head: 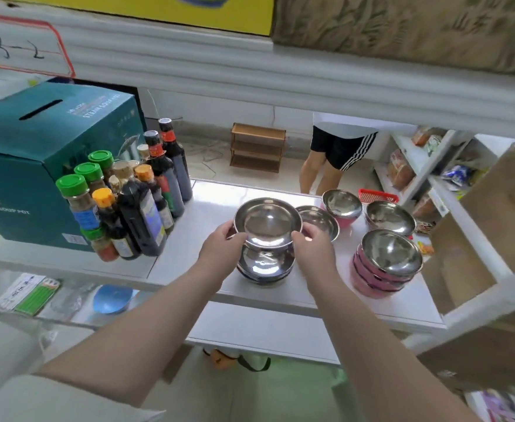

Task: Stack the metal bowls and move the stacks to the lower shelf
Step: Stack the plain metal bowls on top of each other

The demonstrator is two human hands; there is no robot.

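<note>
A shallow metal bowl (267,222) hangs just above a small stack of metal bowls (264,268) on the white shelf (207,202). My left hand (222,251) grips its left rim and my right hand (312,248) grips its right rim. Behind it lies another shallow metal bowl (321,222). Further right stand a pink-sided bowl (341,205), a plain metal bowl (390,217) and a stack of pink-sided bowls (385,263). The lower shelf (262,327) shows below the front edge.
Sauce bottles and spice jars (128,202) crowd the shelf to the left, beside a teal box (37,153). A cardboard box (500,220) sits at the right. A person's legs (326,169) stand beyond the shelf near a red basket (378,195).
</note>
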